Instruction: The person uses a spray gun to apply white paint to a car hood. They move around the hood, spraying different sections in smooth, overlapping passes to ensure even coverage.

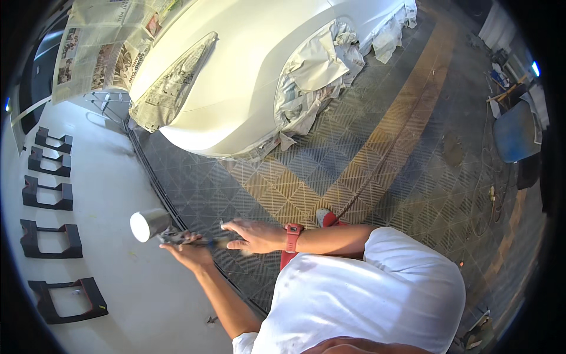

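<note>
My left hand [190, 252] is closed around a spray gun [171, 237], which lies tilted at the left with its grip toward my right hand. A metallic cup [152, 222] with a white round end sits on the gun. My right hand [254, 236], a red watch [292, 237] on its wrist, is just right of the gun's grip. Its fingers point left, with the thumb apart from them. Blur at the grip's end hides whether my right hand touches it. Ahead stands a white car body [236, 76], apart from both hands.
Newspaper [109, 53] and crumpled paper [315, 65] mask parts of the car. A hose [386, 154] runs over the tiled grate floor [354, 135]. Several black brackets [54, 239] hang on the white wall [124, 259] at left. A blue drum [516, 134] stands at far right.
</note>
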Available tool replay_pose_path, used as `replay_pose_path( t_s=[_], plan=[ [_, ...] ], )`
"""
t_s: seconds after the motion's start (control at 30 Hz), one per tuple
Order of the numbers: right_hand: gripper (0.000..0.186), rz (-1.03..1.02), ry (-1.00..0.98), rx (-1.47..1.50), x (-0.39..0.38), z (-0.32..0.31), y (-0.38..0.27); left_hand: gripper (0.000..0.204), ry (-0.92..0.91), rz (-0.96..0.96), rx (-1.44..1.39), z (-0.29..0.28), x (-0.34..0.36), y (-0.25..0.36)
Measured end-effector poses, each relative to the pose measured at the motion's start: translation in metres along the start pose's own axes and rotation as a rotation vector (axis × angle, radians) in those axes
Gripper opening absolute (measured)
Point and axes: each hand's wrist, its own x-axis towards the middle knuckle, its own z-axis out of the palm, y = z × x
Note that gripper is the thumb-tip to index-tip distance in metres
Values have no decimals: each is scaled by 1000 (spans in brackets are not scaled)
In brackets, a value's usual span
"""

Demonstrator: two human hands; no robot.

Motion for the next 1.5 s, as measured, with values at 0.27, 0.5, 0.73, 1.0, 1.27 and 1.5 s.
replay_pose_path(
  t_s=[0.27,0.5,0.73,1.0,1.27,1.5],
  plan=[
    [83,177,-63,-28,53,-19,5,114,-246,-378,-209,28,-46,-80],
    [63,463,35,68,35,-44,0,121,-443,-576,-224,25,-71,-109],
    [62,198,91,-26,28,8,10,38,-425,-772,47,-80,-83,-128],
    [63,541,-209,250,58,89,-19,25,-542,-709,-40,-147,-85,-115],
    [63,505,-326,226,73,146,-31,21,-469,-633,-62,-208,-79,-127],
    [69,568,-252,263,74,143,-18,22,-505,-550,5,-199,-69,-128]
  ],
)
